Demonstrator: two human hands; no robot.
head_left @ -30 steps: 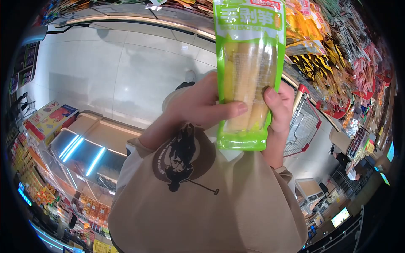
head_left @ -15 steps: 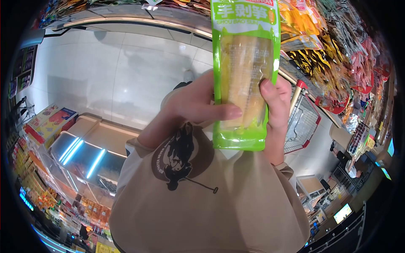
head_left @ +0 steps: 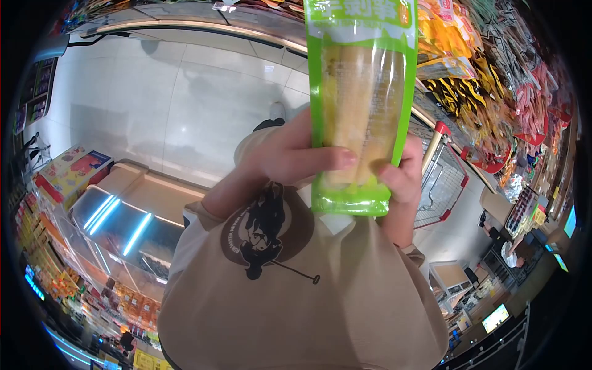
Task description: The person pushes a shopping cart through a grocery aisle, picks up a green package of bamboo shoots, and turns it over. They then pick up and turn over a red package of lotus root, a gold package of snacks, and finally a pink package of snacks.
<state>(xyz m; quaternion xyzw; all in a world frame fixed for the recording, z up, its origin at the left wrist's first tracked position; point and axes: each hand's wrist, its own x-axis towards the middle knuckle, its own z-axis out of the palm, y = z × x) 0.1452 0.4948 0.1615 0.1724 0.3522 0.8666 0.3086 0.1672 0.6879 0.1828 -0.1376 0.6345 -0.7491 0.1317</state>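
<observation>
Pale glossy floor tiles (head_left: 185, 105) fill the upper left and centre of the frame; we are in a supermarket aisle. Racks of hanging snack packets (head_left: 493, 74) crowd the upper right. A red-handled shopping cart (head_left: 447, 185) stands at the right, just below those racks. A chest freezer (head_left: 117, 216) with lit strips lies at the lower left, and coloured cartons (head_left: 65, 172) are stacked beside it at the left edge. The person's beige shirt (head_left: 308, 296), bearing a dark printed figure (head_left: 262, 231), takes up the bottom centre.

We note a green-edged pouch of bamboo shoots (head_left: 361, 92) held upright at upper centre, its top cut off by the frame edge. The clear panel shows pale yellow shoots inside, and the sealed green bottom edge sits just above the shirt.

The left hand (head_left: 283, 154) grips the pouch from the left of the frame. Its thumb (head_left: 327, 159) is pressed flat across the front of the lower half, while its fingers are hidden behind the pouch.

The right hand (head_left: 401, 176) closes on the lower right corner, with its thumb tip (head_left: 385, 168) on the front face. We cannot see its other fingers against the pouch. Both hands pinch the pouch firmly; neither is spread.
</observation>
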